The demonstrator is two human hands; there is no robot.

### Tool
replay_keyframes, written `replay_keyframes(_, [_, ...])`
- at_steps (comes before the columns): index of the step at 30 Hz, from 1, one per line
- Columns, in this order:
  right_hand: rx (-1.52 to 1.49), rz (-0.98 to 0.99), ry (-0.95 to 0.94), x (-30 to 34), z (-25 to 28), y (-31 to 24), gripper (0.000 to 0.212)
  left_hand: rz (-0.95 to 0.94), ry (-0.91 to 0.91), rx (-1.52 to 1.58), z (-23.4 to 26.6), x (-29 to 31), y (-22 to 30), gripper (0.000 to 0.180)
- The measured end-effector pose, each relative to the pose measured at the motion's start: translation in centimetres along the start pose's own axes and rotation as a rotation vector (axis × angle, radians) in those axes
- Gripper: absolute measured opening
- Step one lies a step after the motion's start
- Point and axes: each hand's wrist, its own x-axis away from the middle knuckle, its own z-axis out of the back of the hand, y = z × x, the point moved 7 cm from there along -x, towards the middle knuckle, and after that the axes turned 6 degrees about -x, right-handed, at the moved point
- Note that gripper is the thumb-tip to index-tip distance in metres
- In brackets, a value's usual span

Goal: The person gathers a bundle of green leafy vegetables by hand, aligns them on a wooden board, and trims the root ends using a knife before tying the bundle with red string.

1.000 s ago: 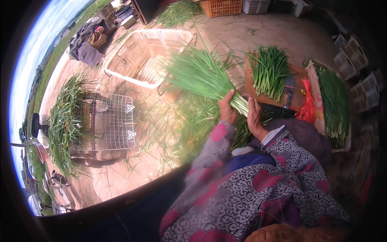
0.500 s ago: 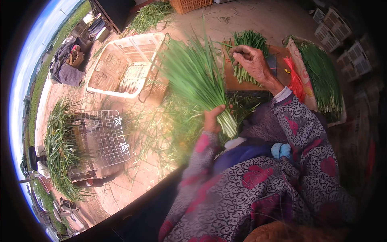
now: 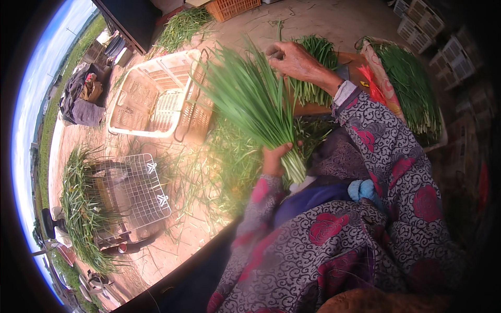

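A fanned bunch of garlic chives (image 3: 255, 104) is gripped low, near its pale stem ends, by my left hand (image 3: 276, 156). Its long green leaves point up and to the left. My right hand (image 3: 295, 60) is raised beside the leaf tips, fingers curled into a pinch. A thin green strip shows just beyond those fingers, but whether they hold it is unclear. Behind my right hand, a stack of chives (image 3: 315, 91) lies on a brown board (image 3: 347, 62). Loose leaves and trimmings (image 3: 232, 151) spread beside and under my left hand.
A cream plastic crate (image 3: 146, 130) stands on the ground ahead-left. Nearer on the left, greens (image 3: 83, 208) hang over a wire rack (image 3: 138, 188). To the right are red plastic strips (image 3: 373, 86) and a lined crate of chives (image 3: 409, 88). An orange crate (image 3: 229, 8) stands at the back.
My right hand has moved left, from over the board to the chives' leaf tips. My left hand keeps its hold on the bunch. The whole view has shifted slightly.
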Motion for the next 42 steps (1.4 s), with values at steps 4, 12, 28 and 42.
replay_keyframes(4, [0.089, -0.054, -0.066, -0.5, -0.9, 2.1, 0.029, -0.011, -0.017, -0.017, 0.0, 0.2, 0.0, 0.043])
replay_keyframes(12, [0.207, 0.176, 0.053, 1.7, -3.2, 3.6, 0.012, 0.052, 0.036, 0.051, 2.4, 0.6, -0.9, 0.035])
replay_keyframes(28, [0.251, -0.142, -0.829, 20.1, -0.2, 17.0, 0.028, -0.088, 0.215, -0.008, 3.1, -6.6, 9.0, 0.028])
replay_keyframes(42, [0.216, -0.182, -0.26, 12.5, 12.8, 20.2, 0.025, -0.462, 0.167, -1.442, -6.7, -33.4, -1.0, 0.069])
